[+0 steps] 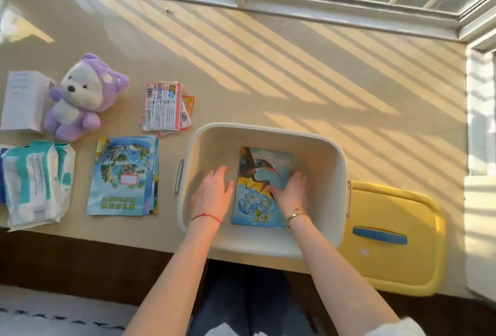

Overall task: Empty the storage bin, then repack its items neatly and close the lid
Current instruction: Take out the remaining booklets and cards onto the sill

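Note:
The white storage bin [330, 174] stands at the table's near edge, lid off. A thin dinosaur picture book [261, 172] lies flat on its floor. My right hand [291, 192] rests on the book's right side with the fingers spread flat. My left hand [214, 190] is inside the bin just left of the book, fingers relaxed, holding nothing. The yellow lid [394, 255] with a blue handle lies to the right of the bin. Left of the bin lie a stack of blue picture books [123, 177], some snack packets [165, 106], a purple plush bear [80, 96], wipes packs [35, 182] and a white box [22, 100].
The beige table [268, 67] runs under a window with sunlit stripes across it. A white ledge [480, 147] borders the right side. The table's dark front edge and my legs are below the bin.

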`<state>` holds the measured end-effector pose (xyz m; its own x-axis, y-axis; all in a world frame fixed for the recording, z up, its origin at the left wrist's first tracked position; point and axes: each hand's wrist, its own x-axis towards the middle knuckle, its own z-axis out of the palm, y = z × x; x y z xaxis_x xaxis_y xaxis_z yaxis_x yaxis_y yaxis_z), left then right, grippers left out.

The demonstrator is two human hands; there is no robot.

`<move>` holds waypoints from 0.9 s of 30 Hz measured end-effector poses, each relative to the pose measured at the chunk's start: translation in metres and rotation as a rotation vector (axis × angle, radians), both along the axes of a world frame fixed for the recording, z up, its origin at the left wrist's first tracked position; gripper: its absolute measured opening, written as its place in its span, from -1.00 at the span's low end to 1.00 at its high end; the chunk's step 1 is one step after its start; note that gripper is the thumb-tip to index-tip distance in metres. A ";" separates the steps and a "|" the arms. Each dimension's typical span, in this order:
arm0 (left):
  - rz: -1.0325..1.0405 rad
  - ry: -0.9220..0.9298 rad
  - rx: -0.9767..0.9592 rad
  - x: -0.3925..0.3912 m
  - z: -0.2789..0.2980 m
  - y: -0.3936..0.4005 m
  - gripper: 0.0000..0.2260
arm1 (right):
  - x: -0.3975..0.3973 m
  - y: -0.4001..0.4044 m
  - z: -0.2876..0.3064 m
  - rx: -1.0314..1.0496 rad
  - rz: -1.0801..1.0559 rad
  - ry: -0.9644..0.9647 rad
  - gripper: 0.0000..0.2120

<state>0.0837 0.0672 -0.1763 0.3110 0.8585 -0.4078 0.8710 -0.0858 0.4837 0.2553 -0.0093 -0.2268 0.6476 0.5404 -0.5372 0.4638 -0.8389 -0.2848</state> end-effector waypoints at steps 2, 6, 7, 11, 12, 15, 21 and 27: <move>0.024 -0.018 -0.010 -0.002 -0.005 0.000 -0.68 | 0.000 0.003 -0.005 -0.026 0.002 -0.049 -0.26; 0.016 -0.036 0.001 -0.008 -0.010 0.001 -0.68 | -0.002 0.007 -0.009 -0.052 0.052 -0.076 -0.37; 0.014 -0.040 0.003 -0.008 -0.011 0.001 -0.68 | -0.003 0.006 -0.009 -0.053 0.034 -0.084 -0.37; 0.001 -0.038 0.009 -0.011 -0.011 0.002 -0.68 | -0.013 0.004 -0.005 -0.063 -0.058 -0.176 -0.29; -0.002 -0.040 0.008 -0.012 -0.011 0.002 -0.68 | -0.015 0.003 -0.004 -0.065 -0.057 -0.190 -0.31; -0.014 -0.049 0.005 -0.013 -0.011 0.002 -0.69 | -0.014 0.003 -0.004 -0.061 -0.102 -0.161 -0.34; -0.029 -0.073 0.006 -0.018 -0.011 0.000 -0.68 | -0.002 0.007 -0.007 -0.088 -0.173 -0.004 -0.42; -0.056 -0.051 -0.026 -0.016 -0.010 -0.001 -0.67 | 0.003 -0.012 0.018 0.265 -0.264 0.089 -0.80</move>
<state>0.0673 0.0662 -0.1858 0.3796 0.8283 -0.4121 0.8392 -0.1208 0.5303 0.2582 -0.0214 -0.2092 0.7404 0.4887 -0.4616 0.2049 -0.8181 -0.5374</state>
